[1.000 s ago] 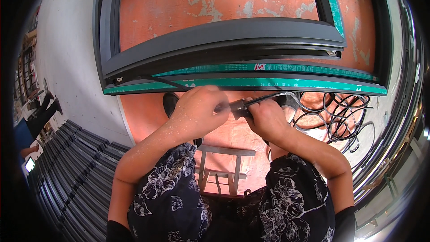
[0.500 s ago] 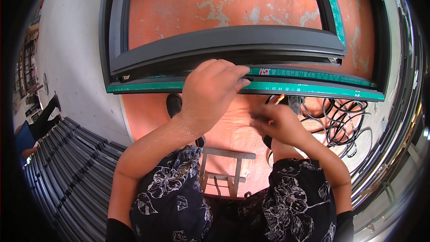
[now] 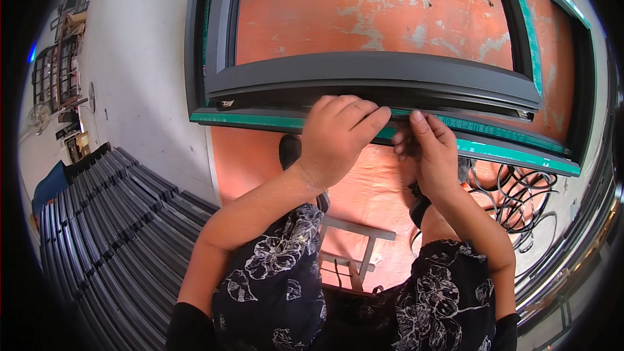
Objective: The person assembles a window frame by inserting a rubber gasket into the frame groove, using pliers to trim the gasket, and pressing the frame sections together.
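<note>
A dark grey window frame (image 3: 494, 164) with green protective film lies across in front of me, with a grey inner sash (image 3: 383, 68) set in it. My left hand (image 3: 344, 131) is closed over the near rail, its fingers bent together toward the gap beside the sash. What its fingertips hold, if anything, is hidden. Just to its right, my right hand (image 3: 430, 149) is at the same rail. Its thumb and forefinger come together over the green film, while the other fingers curl below the rail's near edge. Nothing nameable shows between them.
Black cable (image 3: 520, 201) lies coiled on the orange floor at the right. A small wooden stool (image 3: 361, 231) stands between my legs. Long dark profiles (image 3: 123, 221) are stacked at the left, and more profiles (image 3: 585, 227) run along the right. A fan (image 3: 39, 119) stands far left.
My right hand has risen from below the frame to the near rail, next to my left hand. My left hand remains at the rail. The whole view has shifted, so the frame appears farther right.
</note>
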{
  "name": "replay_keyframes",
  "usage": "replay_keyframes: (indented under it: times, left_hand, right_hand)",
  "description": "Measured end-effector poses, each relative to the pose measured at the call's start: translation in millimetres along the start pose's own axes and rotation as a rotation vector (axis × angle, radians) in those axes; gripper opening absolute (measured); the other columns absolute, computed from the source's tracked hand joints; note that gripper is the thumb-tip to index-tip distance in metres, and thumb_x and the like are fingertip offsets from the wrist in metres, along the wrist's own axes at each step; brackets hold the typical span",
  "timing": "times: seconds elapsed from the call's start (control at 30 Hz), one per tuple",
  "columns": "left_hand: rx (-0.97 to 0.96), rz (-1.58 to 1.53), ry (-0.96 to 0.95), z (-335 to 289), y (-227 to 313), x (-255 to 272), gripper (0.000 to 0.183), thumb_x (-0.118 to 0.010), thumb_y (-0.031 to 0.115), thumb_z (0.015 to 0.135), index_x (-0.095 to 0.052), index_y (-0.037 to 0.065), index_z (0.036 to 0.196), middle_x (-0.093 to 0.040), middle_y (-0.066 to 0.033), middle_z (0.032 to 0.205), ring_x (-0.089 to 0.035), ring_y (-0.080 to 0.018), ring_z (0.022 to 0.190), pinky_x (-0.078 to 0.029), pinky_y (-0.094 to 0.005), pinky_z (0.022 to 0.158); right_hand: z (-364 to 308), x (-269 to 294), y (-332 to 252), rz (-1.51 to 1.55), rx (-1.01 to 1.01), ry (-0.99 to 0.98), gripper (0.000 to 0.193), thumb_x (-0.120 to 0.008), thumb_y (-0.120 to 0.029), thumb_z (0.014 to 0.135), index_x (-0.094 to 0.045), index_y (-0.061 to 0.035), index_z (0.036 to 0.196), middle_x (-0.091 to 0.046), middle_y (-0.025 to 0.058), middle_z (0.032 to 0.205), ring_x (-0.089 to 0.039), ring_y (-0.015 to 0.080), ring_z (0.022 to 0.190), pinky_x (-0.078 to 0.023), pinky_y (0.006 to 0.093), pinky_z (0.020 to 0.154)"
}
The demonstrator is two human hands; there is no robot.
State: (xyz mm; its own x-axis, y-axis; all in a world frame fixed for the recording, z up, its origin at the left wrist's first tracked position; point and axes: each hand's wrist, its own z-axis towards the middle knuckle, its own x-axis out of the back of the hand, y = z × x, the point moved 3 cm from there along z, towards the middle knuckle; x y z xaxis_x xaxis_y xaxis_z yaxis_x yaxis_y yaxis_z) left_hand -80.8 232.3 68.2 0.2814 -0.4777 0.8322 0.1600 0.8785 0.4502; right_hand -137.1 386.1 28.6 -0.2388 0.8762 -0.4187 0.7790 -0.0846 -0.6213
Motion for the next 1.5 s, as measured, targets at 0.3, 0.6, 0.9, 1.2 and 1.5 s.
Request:
replay_keyframes:
  times: [0.3,0.6,0.9,1.2,1.5]
  left_hand:
    - [-0.022,0.209,0.081,-12,-16,1,0.028,-0.059,0.01,0.068,-0.067,0.006,0.095,-0.061,-0.0044,0.089,-0.061,-0.021,0.079,-0.048,-0.0317,0.065]
    - [-0.044,0.221,0.079,-9,-13,-1,0.028,-0.059,0.009,0.066,-0.067,0.005,0.092,-0.062,-0.0045,0.087,-0.06,-0.0202,0.079,-0.048,-0.0312,0.063]
    - [0.009,0.196,0.114,-12,-18,-5,0.027,-0.06,0.005,0.065,-0.066,0.004,0.091,-0.062,-0.0051,0.086,-0.06,-0.0211,0.079,-0.048,-0.0308,0.063]
    - [0.001,0.294,0.051,-8,-13,-5,0.026,-0.059,0.007,0.066,-0.066,0.006,0.091,-0.059,-0.0036,0.084,-0.057,-0.0203,0.075,-0.047,-0.0301,0.06]
    - [-0.005,0.325,0.061,-10,-13,-10,0.027,-0.06,0.007,0.065,-0.066,0.006,0.091,-0.059,-0.0025,0.084,-0.057,-0.0191,0.076,-0.048,-0.0298,0.062]
  right_hand:
    - [12,-6,25,-0.001,-0.13,-0.073,0.031,-0.068,-0.027,0.086,-0.058,-0.0012,0.1,-0.063,0.007,0.08,-0.06,0.0131,0.07,-0.048,0.025,0.059]
    - [21,-14,21,-0.025,-0.04,0.015,0.033,-0.07,-0.026,0.085,-0.058,0.0016,0.098,-0.062,0.0066,0.082,-0.059,0.013,0.073,-0.05,0.0262,0.062]
    - [27,-22,23,0.123,-0.045,-0.008,0.03,-0.07,-0.027,0.084,-0.061,-0.0002,0.094,-0.063,0.0052,0.08,-0.061,0.013,0.072,-0.051,0.0257,0.061]
    - [33,-25,32,0.197,-0.055,0.052,0.026,-0.071,-0.024,0.084,-0.062,-0.0016,0.093,-0.064,0.0048,0.08,-0.062,0.0129,0.069,-0.051,0.026,0.059]
    - [34,-26,31,0.211,-0.049,0.0,0.026,-0.063,-0.024,0.09,-0.062,0.0016,0.093,-0.064,0.0079,0.078,-0.062,0.0141,0.067,-0.051,0.0265,0.059]
